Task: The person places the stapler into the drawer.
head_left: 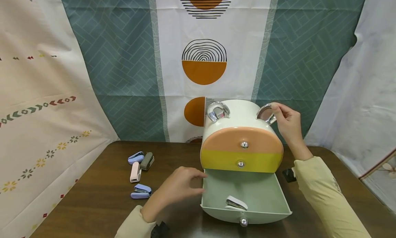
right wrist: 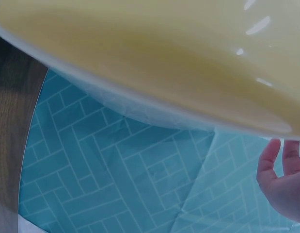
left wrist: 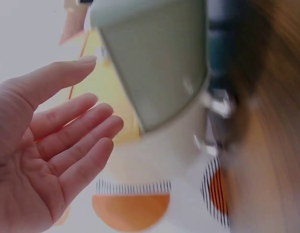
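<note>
A small white storage box (head_left: 238,109) with rounded top stands on the table, its orange drawer front (head_left: 222,139) and yellow drawer front (head_left: 219,159) closed. The green bottom drawer (head_left: 247,186) is pulled out, and a white stapler (head_left: 236,203) lies in it near the front. My right hand (head_left: 286,119) pinches the box's right chrome ear (head_left: 265,111); the right wrist view hides that grip behind the box. Beside the drawer's left edge, my left hand (head_left: 182,184) has thumb and fingers spread apart. Its palm (left wrist: 28,179) holds nothing in the left wrist view.
To the left on the brown table (head_left: 102,196) lie several staplers: a blue one (head_left: 136,158), a dark grey one (head_left: 147,161), a pink one (head_left: 135,172) and another blue one (head_left: 141,191). A patterned curtain (head_left: 133,59) hangs behind the table.
</note>
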Motion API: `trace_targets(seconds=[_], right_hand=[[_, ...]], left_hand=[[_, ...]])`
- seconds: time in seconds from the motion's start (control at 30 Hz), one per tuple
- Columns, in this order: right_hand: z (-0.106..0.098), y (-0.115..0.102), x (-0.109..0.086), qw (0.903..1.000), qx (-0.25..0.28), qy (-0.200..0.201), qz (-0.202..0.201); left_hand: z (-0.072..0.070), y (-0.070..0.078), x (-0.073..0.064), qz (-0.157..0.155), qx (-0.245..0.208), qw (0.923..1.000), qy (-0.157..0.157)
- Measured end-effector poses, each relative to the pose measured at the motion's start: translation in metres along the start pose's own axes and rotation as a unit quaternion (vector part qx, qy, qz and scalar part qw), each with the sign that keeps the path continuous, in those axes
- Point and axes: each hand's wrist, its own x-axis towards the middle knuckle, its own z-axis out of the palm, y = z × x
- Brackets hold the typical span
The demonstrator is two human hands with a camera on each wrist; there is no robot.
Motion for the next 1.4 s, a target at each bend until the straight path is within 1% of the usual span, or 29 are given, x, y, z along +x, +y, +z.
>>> trace_targets(seconds=[0.03,0.17,0.33,0.47,0.6,0.73,0.8,0.93,1.03,1.17,1.27,1.4], right_hand=[[0.000,0.000,0.000,1.0000,0.000,0.000,0.001],[0.001,0.000,-0.001,1.0000,-0.001,-0.003,-0.001],[0.001,0.001,0.000,1.0000,-0.003,0.001,-0.005],[0.001,0.001,0.000,1.0000,-0.008,-0.001,-0.001],[0.000,0.001,0.000,0.9999,-0.012,-0.003,0.002],[0.000,0.001,-0.001,0.9999,-0.011,-0.001,0.002],[0.000,0.000,-0.001,0.9999,-0.011,-0.001,0.002],[0.000,0.000,-0.001,0.9999,-0.012,-0.001,0.003],[0.000,0.000,-0.001,0.9999,-0.012,-0.001,0.006],[0.000,0.017,0.004,0.9998,-0.014,0.000,0.011],[-0.001,0.031,0.006,0.9995,-0.027,-0.003,0.015],[-0.002,0.033,0.006,0.9989,-0.044,-0.005,0.015]], left_hand=[[-0.003,-0.005,-0.006,-0.008,0.002,0.9999,0.008],[-0.015,-0.028,-0.031,-0.056,0.010,0.9980,0.028],[-0.025,-0.060,-0.061,-0.109,0.029,0.9927,0.044],[-0.030,-0.083,-0.082,-0.146,0.029,0.9876,0.050],[-0.032,-0.100,-0.098,-0.183,0.046,0.9806,0.054],[-0.032,-0.110,-0.106,-0.210,0.067,0.9742,0.049],[-0.032,-0.114,-0.109,-0.217,0.076,0.9724,0.042],[-0.031,-0.120,-0.113,-0.214,0.089,0.9723,0.032],[-0.031,-0.124,-0.113,-0.212,0.088,0.9732,0.020],[-0.030,-0.127,-0.113,-0.218,0.085,0.9721,0.008],[-0.030,-0.128,-0.112,-0.223,0.087,0.9710,0.004],[-0.030,-0.128,-0.110,-0.224,0.088,0.9707,0.002]])
